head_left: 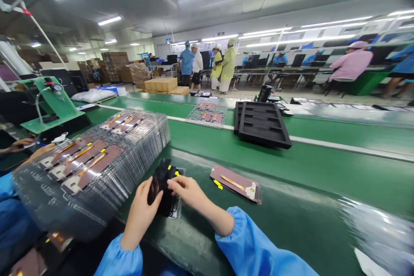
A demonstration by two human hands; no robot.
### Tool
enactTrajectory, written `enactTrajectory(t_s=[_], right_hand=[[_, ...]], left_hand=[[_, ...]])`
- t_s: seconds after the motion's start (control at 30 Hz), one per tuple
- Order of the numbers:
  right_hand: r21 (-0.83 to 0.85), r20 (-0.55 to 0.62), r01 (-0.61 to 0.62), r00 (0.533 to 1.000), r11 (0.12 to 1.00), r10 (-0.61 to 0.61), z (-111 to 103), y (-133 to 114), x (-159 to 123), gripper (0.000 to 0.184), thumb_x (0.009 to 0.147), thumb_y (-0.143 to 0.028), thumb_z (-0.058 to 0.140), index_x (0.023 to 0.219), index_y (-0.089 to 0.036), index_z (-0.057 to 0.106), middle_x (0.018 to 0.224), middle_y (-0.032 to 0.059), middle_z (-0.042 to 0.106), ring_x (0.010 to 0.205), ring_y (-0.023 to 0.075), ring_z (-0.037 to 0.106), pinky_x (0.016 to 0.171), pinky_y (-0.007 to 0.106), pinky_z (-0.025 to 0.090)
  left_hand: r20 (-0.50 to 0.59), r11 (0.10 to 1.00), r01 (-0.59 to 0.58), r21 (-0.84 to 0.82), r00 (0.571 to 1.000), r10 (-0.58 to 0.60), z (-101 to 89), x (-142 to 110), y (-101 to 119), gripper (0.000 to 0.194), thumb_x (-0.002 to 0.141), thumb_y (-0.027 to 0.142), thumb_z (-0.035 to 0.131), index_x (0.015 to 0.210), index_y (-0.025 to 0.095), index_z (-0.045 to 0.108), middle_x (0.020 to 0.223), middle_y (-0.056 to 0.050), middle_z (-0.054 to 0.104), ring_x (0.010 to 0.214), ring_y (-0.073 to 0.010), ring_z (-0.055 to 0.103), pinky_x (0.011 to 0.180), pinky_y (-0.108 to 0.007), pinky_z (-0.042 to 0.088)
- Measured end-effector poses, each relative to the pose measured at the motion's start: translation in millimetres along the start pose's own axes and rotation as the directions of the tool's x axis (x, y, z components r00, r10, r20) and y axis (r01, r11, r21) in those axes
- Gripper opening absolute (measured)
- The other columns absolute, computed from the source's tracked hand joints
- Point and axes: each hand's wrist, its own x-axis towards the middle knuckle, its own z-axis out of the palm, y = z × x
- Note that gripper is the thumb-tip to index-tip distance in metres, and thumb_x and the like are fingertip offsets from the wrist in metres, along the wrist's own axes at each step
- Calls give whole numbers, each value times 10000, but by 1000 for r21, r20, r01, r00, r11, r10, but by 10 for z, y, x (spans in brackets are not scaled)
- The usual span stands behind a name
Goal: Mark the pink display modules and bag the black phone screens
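Observation:
A black flat part [164,189] with small yellow tabs lies on the green bench in front of me. My left hand [142,209] grips its left edge, thumb over the top. My right hand [185,190] curls its fingers onto its upper right side, by a yellow tab. Just to the right lies a brownish flat panel [236,183] with an orange flex strip and a yellow tab. To my left stand tall stacks of clear plastic trays [97,168] with similar brownish panels on top.
A black foam tray [261,123] and a clear tray of panels [207,113] sit on the green conveyor [323,155]. A green press fixture [51,103] stands at left, near another person's hand [19,144]. Several people stand or sit at far benches. Clear plastic film [381,233] lies at lower right.

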Motion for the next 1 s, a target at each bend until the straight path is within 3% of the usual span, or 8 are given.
enactTrajectory(t_s=[0.1, 0.23, 0.33, 0.43, 0.6, 0.9, 1.0], right_hand=[[37, -6, -115, 993, 993, 115, -149, 72, -88, 264, 730, -332, 774, 906, -147, 705, 882, 48, 711, 659, 132, 646, 445, 174, 421], [135, 26, -266, 964, 954, 265, -238, 150, -214, 383, 750, -338, 750, 1072, -153, 655, 1153, 112, 671, 724, 144, 696, 402, 154, 440], [214, 62, -339, 940, 916, 334, -238, 166, -249, 391, 775, -307, 717, 1119, -148, 620, 1170, 127, 666, 759, 154, 715, 424, 159, 487], [272, 83, -382, 924, 883, 374, -235, 165, -233, 357, 798, -252, 678, 1126, -136, 598, 1158, 129, 673, 772, 160, 726, 447, 171, 524], [305, 56, -385, 920, 871, 387, -223, 154, -208, 337, 805, -201, 665, 1124, -118, 598, 1169, 139, 667, 717, 148, 722, 414, 168, 512], [320, -39, -276, 952, 906, 304, -155, 124, -205, 483, 799, -153, 652, 1270, -130, 547, 1344, 167, 562, 705, 110, 708, 425, 142, 467], [330, -19, -258, 960, 908, 279, -155, 99, -194, 497, 796, -160, 654, 1280, -134, 539, 1331, 166, 577, 720, 118, 715, 450, 148, 480]], left_hand=[[60, 984, 56, 169, 996, -66, 18, 20, -75, 539, 938, 453, 441, 1377, 141, 465, 1290, -170, 570, 1190, -300, 580, 1019, -466, 467], [125, 961, 64, 268, 987, -101, 80, -41, -3, 538, 945, 440, 434, 1370, 115, 488, 1269, -189, 598, 1157, -340, 564, 971, -506, 461], [184, 946, 42, 323, 977, -106, 113, -76, 104, 522, 952, 470, 419, 1344, 144, 529, 1272, -175, 615, 1140, -345, 552, 930, -508, 467], [226, 931, 17, 365, 968, -106, 126, -92, 177, 603, 897, 541, 507, 1334, 127, 545, 1362, -186, 558, 1194, -357, 506, 970, -502, 439], [277, 915, -45, 402, 958, -75, 120, -101, 231, 790, 761, 561, 674, 1383, 104, 503, 1425, -185, 508, 1220, -376, 474, 998, -494, 429], [292, 943, -111, 312, 956, 16, 100, -76, 127, 715, 790, 517, 660, 1354, 95, 535, 1392, -182, 552, 1183, -357, 513, 1020, -486, 427], [287, 962, -105, 253, 957, 30, 86, -65, 66, 698, 784, 500, 668, 1346, 106, 540, 1386, -168, 563, 1175, -344, 533, 1022, -487, 433]])
